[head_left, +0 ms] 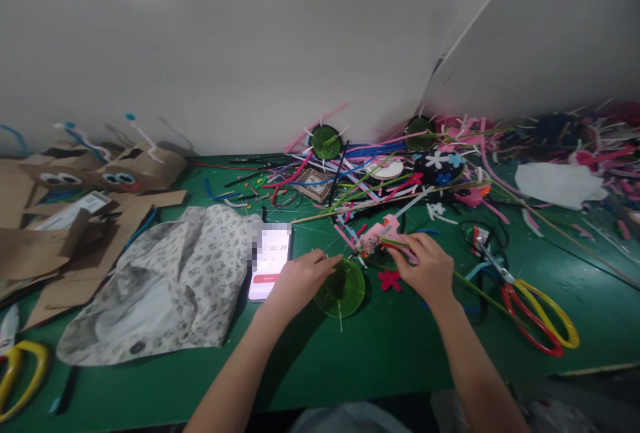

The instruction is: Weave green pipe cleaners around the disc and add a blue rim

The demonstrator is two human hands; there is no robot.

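Note:
My left hand (300, 280) pinches the near-left rim of a translucent green disc (345, 290) lying on the green table (390, 353). My right hand (425, 266) is closed around the handle of a pink glue gun (381, 232), whose nozzle points left toward the disc's far edge. A thin green stick (470, 284) runs under the right hand. A small red felt flower (389, 280) lies between disc and right hand.
A phone (270, 261) with its screen lit lies left of the disc, beside a patterned cloth (165, 286). Red-and-yellow scissors (537, 310) lie to the right. Pipe cleaners, sticks, more green discs (326, 142) and felt flowers clutter the back. Cardboard figures (120, 176) are at left.

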